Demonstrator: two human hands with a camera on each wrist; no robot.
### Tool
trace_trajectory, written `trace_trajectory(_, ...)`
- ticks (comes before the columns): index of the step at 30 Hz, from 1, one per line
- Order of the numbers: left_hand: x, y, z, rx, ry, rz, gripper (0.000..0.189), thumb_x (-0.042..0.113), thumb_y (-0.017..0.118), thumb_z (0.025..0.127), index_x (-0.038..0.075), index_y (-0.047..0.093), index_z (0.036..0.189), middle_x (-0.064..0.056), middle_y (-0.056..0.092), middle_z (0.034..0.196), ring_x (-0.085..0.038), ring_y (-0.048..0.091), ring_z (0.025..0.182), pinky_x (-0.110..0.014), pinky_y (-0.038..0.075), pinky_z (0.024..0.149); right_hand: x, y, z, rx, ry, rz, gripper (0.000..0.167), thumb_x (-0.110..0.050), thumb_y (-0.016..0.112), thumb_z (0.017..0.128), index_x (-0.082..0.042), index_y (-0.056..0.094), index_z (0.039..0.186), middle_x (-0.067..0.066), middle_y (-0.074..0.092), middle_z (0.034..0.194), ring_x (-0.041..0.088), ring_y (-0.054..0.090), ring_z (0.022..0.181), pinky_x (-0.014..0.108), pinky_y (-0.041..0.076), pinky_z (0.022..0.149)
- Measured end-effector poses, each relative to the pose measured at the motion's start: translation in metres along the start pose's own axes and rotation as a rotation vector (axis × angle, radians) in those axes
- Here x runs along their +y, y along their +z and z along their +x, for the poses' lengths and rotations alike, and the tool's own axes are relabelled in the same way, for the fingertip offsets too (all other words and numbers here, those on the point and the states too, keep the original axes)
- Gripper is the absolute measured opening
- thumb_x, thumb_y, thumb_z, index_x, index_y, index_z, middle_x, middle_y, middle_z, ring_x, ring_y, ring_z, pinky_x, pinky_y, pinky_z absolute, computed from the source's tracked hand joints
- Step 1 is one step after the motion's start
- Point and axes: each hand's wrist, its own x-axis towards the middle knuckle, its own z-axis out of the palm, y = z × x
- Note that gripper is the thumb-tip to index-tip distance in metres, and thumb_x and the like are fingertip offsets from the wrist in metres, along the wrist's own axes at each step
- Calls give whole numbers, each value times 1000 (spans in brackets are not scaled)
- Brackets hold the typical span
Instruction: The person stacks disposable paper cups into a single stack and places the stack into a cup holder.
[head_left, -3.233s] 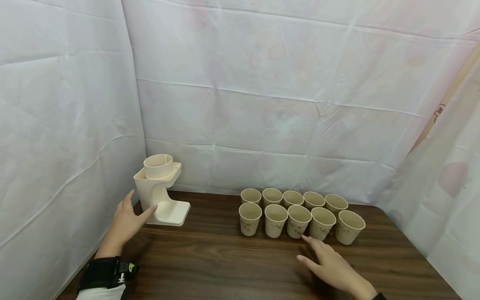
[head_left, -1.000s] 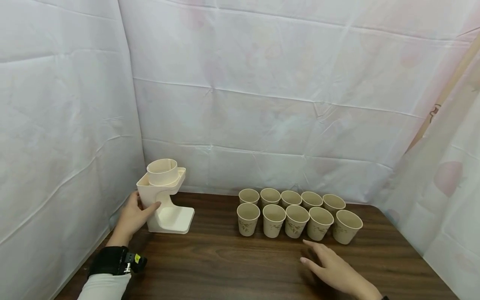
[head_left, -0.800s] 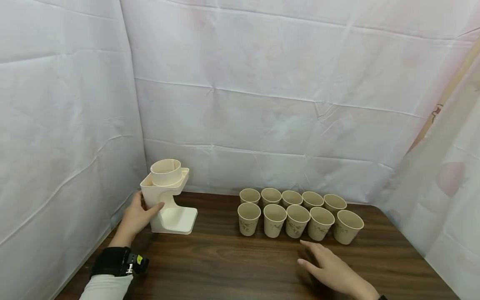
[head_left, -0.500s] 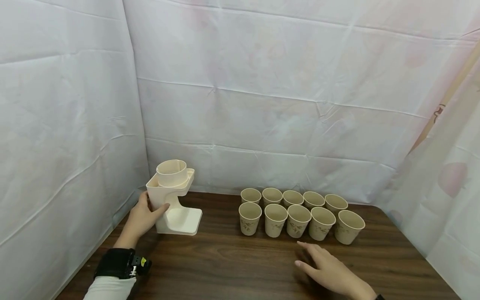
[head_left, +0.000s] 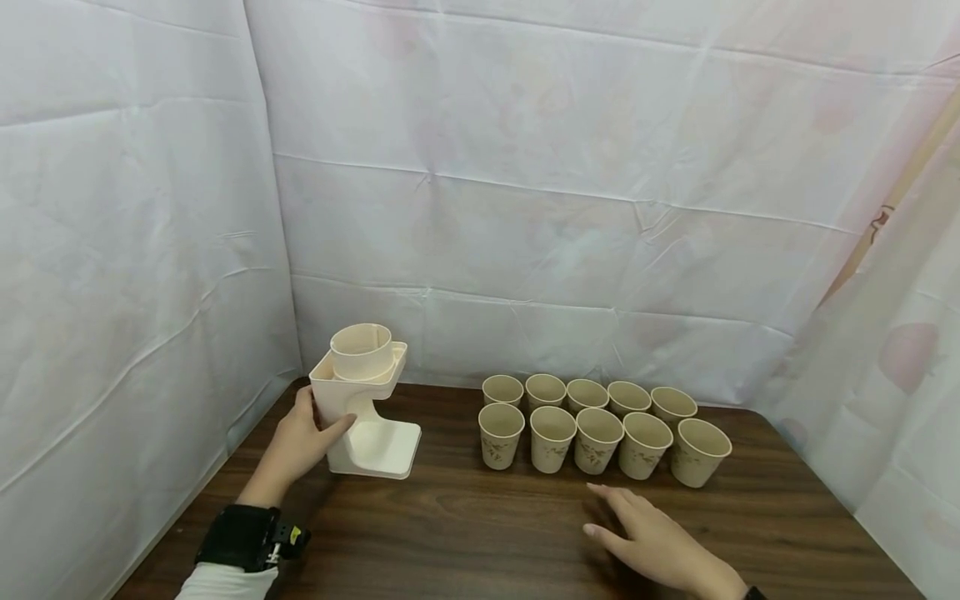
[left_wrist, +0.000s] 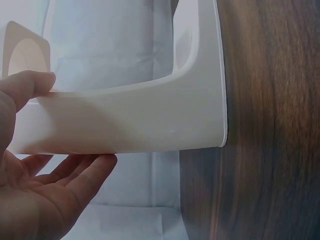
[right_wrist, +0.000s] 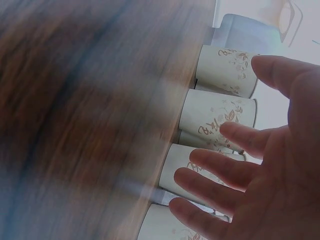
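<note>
A cream plastic stand (head_left: 342, 433) stands at the left of the table, with a flat base plate, a narrow column and a tray-like top. In that top sits a round, open cylinder (head_left: 362, 354). My left hand (head_left: 298, 442) grips the column from the left; the left wrist view has the thumb (left_wrist: 30, 85) on one face and the fingers (left_wrist: 95, 175) along the other. My right hand (head_left: 656, 533) hovers with fingers extended in front of the paper cups (head_left: 552, 442), holding nothing. These cups are beige with a brown leaf print, upright in two rows.
The dark wood table (head_left: 465, 533) ends at a white cloth backdrop (head_left: 465, 233) behind and at the left. A patterned curtain (head_left: 900, 400) hangs at the right. Several cups stand close together, and bare tabletop separates them from the stand.
My left hand came in from beside the stand, took hold of its column and slid it right and slightly nearer. My right hand drifted a little left; the cups stayed put.
</note>
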Motion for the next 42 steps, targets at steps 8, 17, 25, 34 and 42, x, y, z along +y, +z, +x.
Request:
trace_trajectory(8,10,8,-7,19,36,6,86,37,71,94,-11,22,146,-32,51,127,-40,55,108,-52,48,84,-3,3,1,-15,-28,8,62,-53,59,98,-11,52,143,8,56,138,33,53,126,59,45,96)
trace_trajectory(17,20,18,-12,11,61,12,84,35,72,94,-12,23,144,-31,53,125,-38,57,107,-53,49,85,-6,7,1,-15,-43,-1,62,-53,59,98,-10,52,142,8,56,138,33,53,125,58,45,96)
trace_trajectory(25,21,19,-16,7,50,4,87,38,71,94,-12,22,147,-32,50,129,-39,56,110,-53,49,86,-7,6,3,-20,-45,6,62,-52,60,98,-9,52,142,11,56,138,35,53,126,60,44,96)
trace_trajectory(34,22,9,-33,-28,34,-9,84,38,70,95,-10,22,146,-36,47,134,-50,58,114,-57,52,88,-6,4,2,-19,-41,10,62,-52,60,98,-9,53,142,12,56,139,37,53,125,62,44,96)
trace_trajectory(42,32,6,-54,30,116,57,68,26,75,92,-6,33,135,-24,57,117,-37,64,101,-51,55,80,-3,3,2,-5,-27,7,61,-52,60,98,-10,53,141,10,56,138,36,53,125,60,44,97)
